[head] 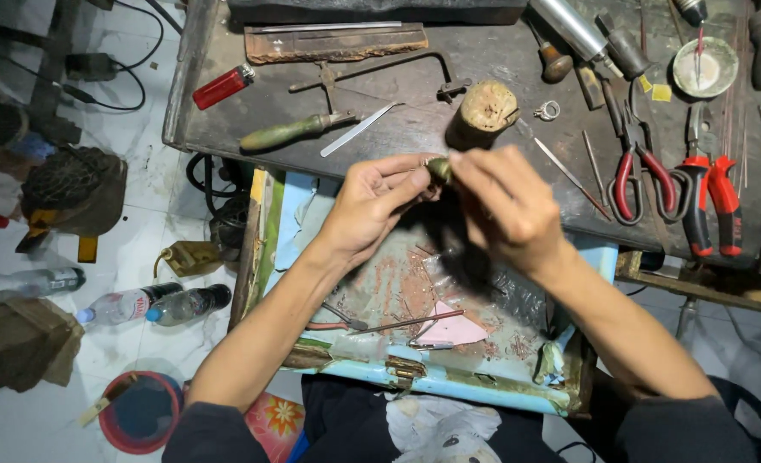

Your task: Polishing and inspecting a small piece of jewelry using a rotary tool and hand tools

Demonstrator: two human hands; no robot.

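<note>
My left hand and my right hand meet over the front edge of a dark workbench. Together their fingertips pinch a small dull brass-coloured piece, rounded and only partly visible between the fingers. Just behind it on the bench stands a short wooden block. A small metal ring lies to the right of the block. Below my hands sits an open, worn drawer tray with metal scraps, thin rods and a pink scrap.
The bench holds a red lighter, a green-handled file, a saw frame, red-handled shears, red pliers, a small bowl. Plastic bottles and a red tub stand on the tiled floor at left.
</note>
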